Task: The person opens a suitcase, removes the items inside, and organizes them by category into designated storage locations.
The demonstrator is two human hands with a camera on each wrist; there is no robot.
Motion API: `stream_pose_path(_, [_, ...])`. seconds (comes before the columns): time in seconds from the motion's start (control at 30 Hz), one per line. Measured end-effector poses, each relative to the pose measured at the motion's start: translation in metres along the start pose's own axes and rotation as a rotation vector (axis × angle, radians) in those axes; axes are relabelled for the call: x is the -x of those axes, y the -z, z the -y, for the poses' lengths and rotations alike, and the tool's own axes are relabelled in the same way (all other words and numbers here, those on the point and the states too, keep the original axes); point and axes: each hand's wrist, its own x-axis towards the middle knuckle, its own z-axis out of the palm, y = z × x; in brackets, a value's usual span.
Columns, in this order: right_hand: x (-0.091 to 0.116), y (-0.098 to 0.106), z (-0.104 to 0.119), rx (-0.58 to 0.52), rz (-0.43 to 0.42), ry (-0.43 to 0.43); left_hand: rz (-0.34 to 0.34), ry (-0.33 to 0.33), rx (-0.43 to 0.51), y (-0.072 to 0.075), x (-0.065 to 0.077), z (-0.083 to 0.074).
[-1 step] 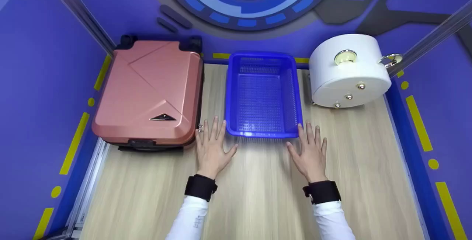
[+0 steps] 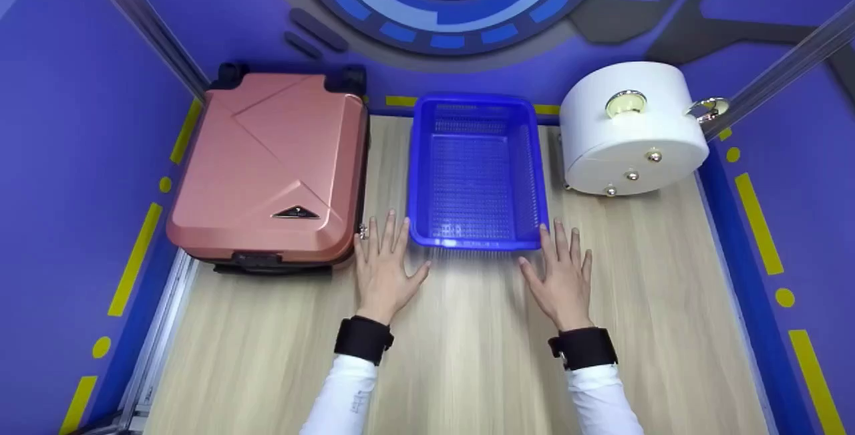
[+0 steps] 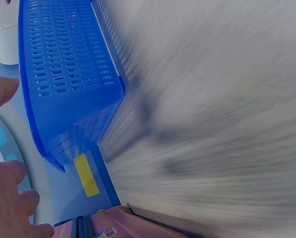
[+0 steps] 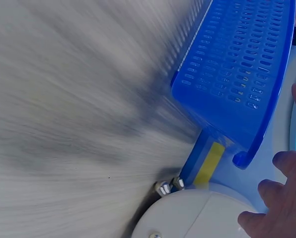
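Observation:
A blue plastic basket point(image 2: 471, 184) with perforated walls stands upright on the wooden surface, and nothing lies in it. My left hand point(image 2: 382, 273) is spread palm down near its front left corner, between the basket and a pink hard-shell suitcase point(image 2: 260, 161). My right hand point(image 2: 563, 281), fingers spread too, is near the front right corner. Whether any fingertip touches the basket, I cannot tell. Both wrist views show the basket's slotted front wall point(image 3: 68, 54) beyond the fingers, with neither hand holding anything.
The suitcase lies flat at the left, wheels toward the back wall. A white drum-shaped case point(image 2: 628, 131) with metal studs and ring-like handles sits at the back right. Blue panels with yellow markings point(image 2: 759, 222) border the wooden surface point(image 2: 461, 355) at the back and sides.

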Motion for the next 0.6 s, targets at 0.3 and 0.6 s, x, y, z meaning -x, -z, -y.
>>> stream_pose_path(0.3, [0.0008,0.0009,-0.0003,0.003,0.018,-0.006,0.009,-0.003,-0.001,0.0012,0.0002,-0.0009])
stream_pose_path(0.6, [0.001,0.0041,0.0021,-0.003,0.011,-0.002,0.006,-0.008,0.001,0.0043,-0.0003,-0.0023])
